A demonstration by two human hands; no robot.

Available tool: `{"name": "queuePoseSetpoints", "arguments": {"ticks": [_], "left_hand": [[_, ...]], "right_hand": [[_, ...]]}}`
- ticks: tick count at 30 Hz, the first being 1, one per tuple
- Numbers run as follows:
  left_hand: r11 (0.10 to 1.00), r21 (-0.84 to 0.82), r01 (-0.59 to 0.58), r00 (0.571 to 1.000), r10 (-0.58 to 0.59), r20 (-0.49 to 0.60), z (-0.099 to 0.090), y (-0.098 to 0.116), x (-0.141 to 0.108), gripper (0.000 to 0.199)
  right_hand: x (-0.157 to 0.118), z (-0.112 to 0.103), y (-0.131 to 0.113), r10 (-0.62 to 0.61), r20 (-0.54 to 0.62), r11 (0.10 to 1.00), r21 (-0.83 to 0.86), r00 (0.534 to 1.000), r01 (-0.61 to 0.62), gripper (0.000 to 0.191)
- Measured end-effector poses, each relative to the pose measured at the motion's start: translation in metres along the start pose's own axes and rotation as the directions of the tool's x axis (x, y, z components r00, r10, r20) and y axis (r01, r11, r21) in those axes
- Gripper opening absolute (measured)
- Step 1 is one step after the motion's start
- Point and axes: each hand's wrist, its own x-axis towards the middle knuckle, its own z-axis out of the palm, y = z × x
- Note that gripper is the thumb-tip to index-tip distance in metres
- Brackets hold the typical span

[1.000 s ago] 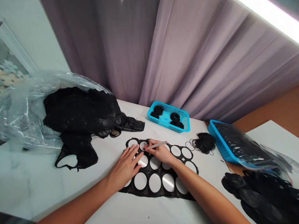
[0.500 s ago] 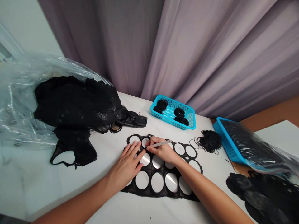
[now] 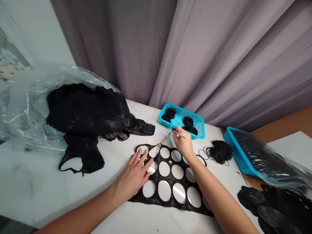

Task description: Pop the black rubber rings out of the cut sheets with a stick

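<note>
A black rubbery sheet with rows of round holes lies on the white table. My left hand rests flat on its left part, fingers spread. Just in front of the blue basket, my right hand is closed around a thin pale tool. A thin black strand stretches from near my right fingertips down to the sheet's top edge. Whether the tool or the fingers grip the strand is too small to tell.
Black bundles lie in the basket. A black pile fills a clear bag at left. At right are loose black loops, a second blue basket with a bagged black bundle, and black pieces.
My right hand has moved up and away from the sheet towards the basket, and a black strand is now stretched out from the sheet. My left hand stays on the sheet.
</note>
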Motion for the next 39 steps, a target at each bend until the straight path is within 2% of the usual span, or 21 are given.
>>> {"name": "queuePoseSetpoints", "arguments": {"ticks": [3, 6, 8, 10, 12, 16, 19, 20, 21, 22, 26, 28, 34, 39], "left_hand": [[1.000, 0.025, 0.003, 1.000, -0.004, 0.022, -0.003, 0.001, 0.001, 0.043], [0.999, 0.035, 0.003, 1.000, -0.004, 0.029, -0.004, 0.001, 0.001, 0.043], [0.999, 0.032, 0.002, 1.000, -0.003, 0.024, -0.003, 0.001, 0.000, 0.043], [1.000, 0.025, 0.001, 1.000, -0.001, 0.007, -0.002, 0.001, -0.001, 0.044], [1.000, 0.021, -0.008, 1.000, 0.008, -0.020, -0.003, -0.001, -0.002, 0.045], [0.999, 0.035, 0.037, 0.996, -0.034, -0.077, -0.010, -0.009, -0.008, 0.048], [0.994, 0.035, 0.103, 0.992, -0.100, -0.077, -0.015, -0.017, -0.015, 0.046], [0.994, 0.034, 0.105, 0.992, -0.103, -0.075, -0.015, -0.019, -0.018, 0.045], [0.995, 0.032, 0.099, 0.993, -0.096, -0.075, -0.014, -0.021, -0.020, 0.044], [0.996, 0.031, 0.088, 0.993, -0.086, -0.081, -0.013, -0.022, -0.022, 0.043], [0.997, 0.031, 0.071, 0.991, -0.067, -0.115, -0.007, -0.023, -0.028, 0.041], [0.997, 0.033, 0.074, 0.990, -0.070, -0.119, -0.006, -0.022, -0.029, 0.041], [0.995, 0.040, 0.087, 0.991, -0.082, -0.104, -0.008, -0.019, -0.029, 0.040], [0.994, 0.043, 0.101, 0.991, -0.097, -0.092, -0.008, -0.018, -0.029, 0.040]], "right_hand": [[0.005, 0.003, -0.006, 0.009, 0.019, 0.999, 0.048, 1.000, -0.010, 0.018], [0.011, -0.001, -0.008, 0.070, -0.086, 0.998, 0.009, 0.994, -0.069, 0.018], [0.016, -0.006, -0.005, 0.148, -0.100, 0.982, 0.131, 0.984, -0.135, 0.019], [0.018, -0.008, -0.004, 0.231, 0.023, 0.900, 0.376, 0.973, -0.222, 0.020], [0.017, -0.005, -0.007, 0.245, 0.202, 0.769, 0.555, 0.948, -0.317, 0.022], [0.000, 0.016, -0.027, 0.167, 0.423, 0.627, 0.652, 0.891, -0.427, 0.028], [-0.018, 0.032, -0.046, 0.049, 0.600, 0.387, 0.726, 0.799, -0.569, 0.040], [-0.023, 0.036, -0.051, -0.006, 0.637, 0.325, 0.731, 0.771, -0.601, 0.041], [-0.028, 0.038, -0.056, -0.057, 0.652, 0.307, 0.732, 0.756, -0.608, 0.041], [-0.032, 0.040, -0.059, -0.097, 0.647, 0.344, 0.734, 0.756, -0.585, 0.039], [-0.039, 0.040, -0.068, -0.196, 0.572, 0.623, 0.700, 0.797, -0.349, 0.029], [-0.039, 0.039, -0.072, -0.234, 0.565, 0.690, 0.670, 0.791, -0.274, 0.027], [-0.037, 0.040, -0.076, -0.278, 0.572, 0.715, 0.660, 0.772, -0.231, 0.028], [-0.037, 0.041, -0.076, -0.291, 0.552, 0.750, 0.639, 0.782, -0.172, 0.026]]}}
